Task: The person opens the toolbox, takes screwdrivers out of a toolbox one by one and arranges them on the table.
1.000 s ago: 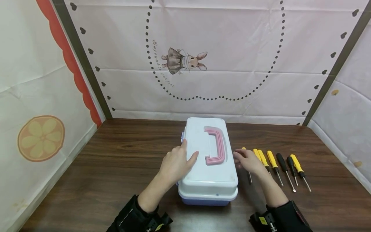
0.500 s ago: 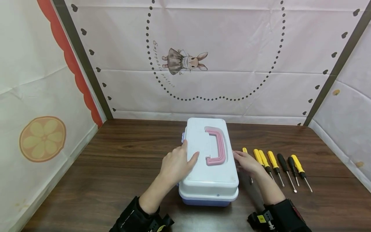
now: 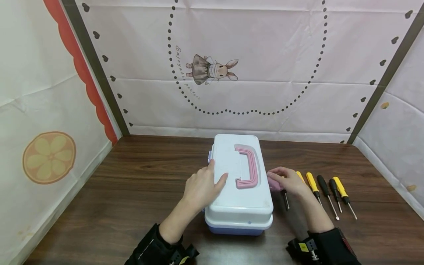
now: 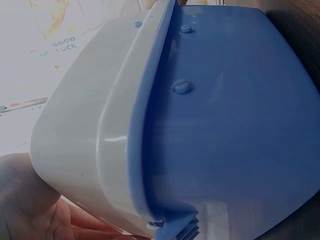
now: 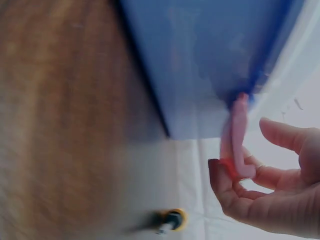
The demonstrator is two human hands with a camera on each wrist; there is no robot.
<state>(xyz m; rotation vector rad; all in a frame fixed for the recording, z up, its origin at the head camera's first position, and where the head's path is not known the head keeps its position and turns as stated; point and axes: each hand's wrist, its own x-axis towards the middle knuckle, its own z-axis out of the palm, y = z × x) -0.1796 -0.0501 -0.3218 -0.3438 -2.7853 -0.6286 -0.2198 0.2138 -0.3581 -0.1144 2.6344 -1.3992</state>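
Observation:
A storage box with a white lid (image 3: 225,200) and a blue base (image 3: 235,232) stands on the table. Across its left edge rests my left hand (image 3: 200,187), thumb on the lid, fingers lying along the side. On the opposite side, a pink latch (image 5: 239,132) sticks out from the box, swung away from the wall. My right hand (image 3: 291,182) has its fingers curled round the latch's free end; the thumb stands apart from it in the right wrist view. A folded pink handle (image 3: 253,169) lies in the lid. The box's inside is hidden.
Several screwdrivers with yellow or black handles lie in a row right of the box, such as a black one (image 3: 322,184) and a yellow one (image 3: 339,187). One screwdriver (image 3: 286,200) is partly hidden by my right hand. White printed cloth (image 3: 258,62) walls enclose the dark wooden table (image 3: 149,165).
My right hand has moved slightly outward from the box side, and the pink latch has swung out with it. The left hand stays on the box.

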